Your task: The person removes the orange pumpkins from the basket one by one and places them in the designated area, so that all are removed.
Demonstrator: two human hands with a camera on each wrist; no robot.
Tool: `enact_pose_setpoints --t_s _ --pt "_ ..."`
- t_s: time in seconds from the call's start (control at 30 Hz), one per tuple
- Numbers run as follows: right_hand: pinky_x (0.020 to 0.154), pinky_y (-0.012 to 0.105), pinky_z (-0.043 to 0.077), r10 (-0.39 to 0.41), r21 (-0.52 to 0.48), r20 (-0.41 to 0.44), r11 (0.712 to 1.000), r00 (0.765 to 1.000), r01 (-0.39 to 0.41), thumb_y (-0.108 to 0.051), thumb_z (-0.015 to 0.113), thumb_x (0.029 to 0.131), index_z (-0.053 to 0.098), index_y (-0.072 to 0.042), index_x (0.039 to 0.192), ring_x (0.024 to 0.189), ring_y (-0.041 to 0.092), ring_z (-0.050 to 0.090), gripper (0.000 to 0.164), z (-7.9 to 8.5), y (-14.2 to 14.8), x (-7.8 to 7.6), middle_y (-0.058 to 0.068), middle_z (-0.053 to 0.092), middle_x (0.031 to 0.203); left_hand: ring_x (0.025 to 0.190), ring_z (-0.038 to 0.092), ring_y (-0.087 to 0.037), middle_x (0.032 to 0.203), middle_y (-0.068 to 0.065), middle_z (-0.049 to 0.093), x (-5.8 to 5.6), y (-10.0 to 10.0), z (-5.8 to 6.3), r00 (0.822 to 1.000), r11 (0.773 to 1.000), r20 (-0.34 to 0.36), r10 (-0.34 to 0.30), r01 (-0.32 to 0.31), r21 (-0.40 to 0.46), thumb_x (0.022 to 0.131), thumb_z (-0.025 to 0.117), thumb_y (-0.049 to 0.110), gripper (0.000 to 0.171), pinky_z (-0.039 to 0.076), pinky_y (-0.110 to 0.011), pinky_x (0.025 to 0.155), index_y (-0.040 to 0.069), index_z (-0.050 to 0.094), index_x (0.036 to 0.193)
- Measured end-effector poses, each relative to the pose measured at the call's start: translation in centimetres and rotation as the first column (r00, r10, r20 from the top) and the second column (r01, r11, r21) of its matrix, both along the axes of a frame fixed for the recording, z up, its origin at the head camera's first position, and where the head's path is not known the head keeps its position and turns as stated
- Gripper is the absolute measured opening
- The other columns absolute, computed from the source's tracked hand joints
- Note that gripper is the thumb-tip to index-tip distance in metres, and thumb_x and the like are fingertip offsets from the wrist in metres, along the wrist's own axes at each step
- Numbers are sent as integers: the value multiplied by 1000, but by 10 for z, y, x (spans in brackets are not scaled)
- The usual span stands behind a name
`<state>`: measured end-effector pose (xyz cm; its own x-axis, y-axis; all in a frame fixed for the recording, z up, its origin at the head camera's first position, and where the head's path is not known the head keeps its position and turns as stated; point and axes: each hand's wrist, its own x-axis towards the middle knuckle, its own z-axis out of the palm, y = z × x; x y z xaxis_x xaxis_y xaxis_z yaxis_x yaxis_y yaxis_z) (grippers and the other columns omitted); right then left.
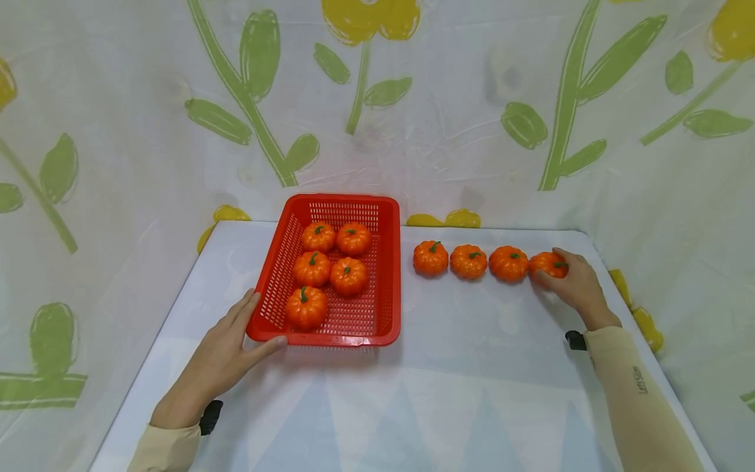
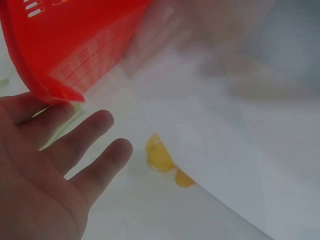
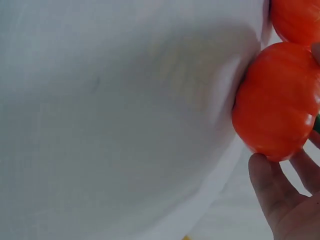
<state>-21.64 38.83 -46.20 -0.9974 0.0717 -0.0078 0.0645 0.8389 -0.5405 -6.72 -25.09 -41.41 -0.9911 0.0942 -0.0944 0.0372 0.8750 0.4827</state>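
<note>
At the right end of a row, my right hand (image 1: 573,283) holds a small orange pumpkin (image 1: 548,264) with a green stem, thumb on the near side and fingers over the far side. The right wrist view shows the same pumpkin (image 3: 277,102) between thumb and fingers, resting on the table. My left hand (image 1: 227,347) touches the near left corner of a red plastic basket (image 1: 339,340) with fingers extended and spread. In the left wrist view, fingertips lie against the basket's rim (image 2: 55,95). Several pumpkins (image 1: 349,276) sit inside the basket.
Left of the held pumpkin, three more stand in line: one pumpkin (image 1: 509,263) close beside it, a middle pumpkin (image 1: 468,261), and a pumpkin (image 1: 430,258) nearest the basket. A white table (image 1: 460,367) lies beneath, with a flower-patterned curtain (image 1: 448,131) behind and at both sides.
</note>
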Motion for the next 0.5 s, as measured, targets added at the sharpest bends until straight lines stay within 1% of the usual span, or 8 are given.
enact_pose_setpoints --t_s 0.07,0.17,0.3,0.5 --pt "108 69 32 9 1 34 1000 999 -9 -45 65 97 28 12 152 130 56 35 88 1 -1 -1 42 34 145 145 28 -48 168 -17 16 0 0 0 1000 1000 -3 -2 2 2 87 66 69 109 34 -72 106 10 15 164" --pt "108 69 32 6 9 55 1000 998 -6 -46 63 97 27 15 150 129 56 35 88 1 -2 -3 43 33 145 144 29 -49 167 -18 17 0 1 1 1000 1000 -12 -7 7 5 87 66 67 108 34 -72 106 9 16 163" --pt "107 70 33 16 45 46 999 999 -18 -45 62 98 31 15 148 127 56 37 84 1 -3 -5 44 35 142 144 29 -49 167 -18 17 0 1 0 1000 1000 -12 -6 6 5 87 66 68 108 33 -72 106 9 17 163" --pt "107 70 32 19 50 55 998 998 -22 -46 62 98 30 16 148 127 56 36 86 1 -4 -5 44 34 142 144 29 -49 167 -18 18 1 0 0 1000 1000 -13 -4 5 4 87 67 67 108 33 -72 106 9 17 163"
